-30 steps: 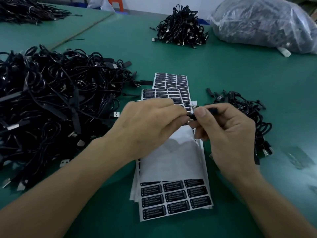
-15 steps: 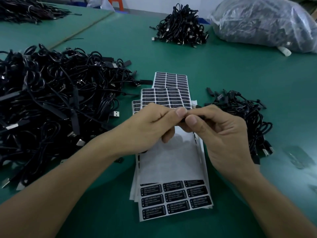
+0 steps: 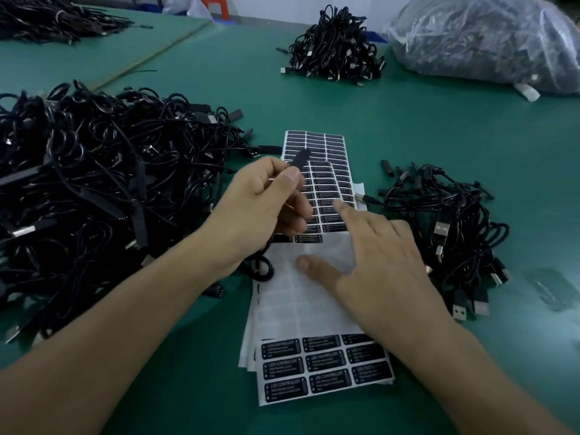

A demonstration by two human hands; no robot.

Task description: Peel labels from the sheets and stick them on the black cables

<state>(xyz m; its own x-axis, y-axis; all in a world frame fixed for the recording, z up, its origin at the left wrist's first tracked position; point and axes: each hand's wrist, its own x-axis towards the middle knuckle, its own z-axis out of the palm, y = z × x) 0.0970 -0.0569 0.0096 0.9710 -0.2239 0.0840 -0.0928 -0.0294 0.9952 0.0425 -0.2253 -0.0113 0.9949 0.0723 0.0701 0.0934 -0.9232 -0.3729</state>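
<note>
Nearest me, the label sheets (image 3: 323, 372) lie stacked on the green bench (image 3: 423, 133), with a few labels at their near edge. My right hand (image 3: 386, 271) is spread open over the blank middle part, holding nothing. Just left of it, my left hand (image 3: 266, 208) pinches a black cable (image 3: 300, 158), its flat end pointing far. A big cable heap (image 3: 94, 183) lies left and a smaller pile (image 3: 445, 221) right.

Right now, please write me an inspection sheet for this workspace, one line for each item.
Surface: green table, nothing else seen.
Job's things: label sheets stacked, top one partly peeled; black cable.
Clutter: clear film scrap, right.
Grippers: left hand grips the black cable; right hand open over the sheets.
Cables: large pile left, small pile right, another pile far.
Surroundings: filled plastic bag, orange stool.
</note>
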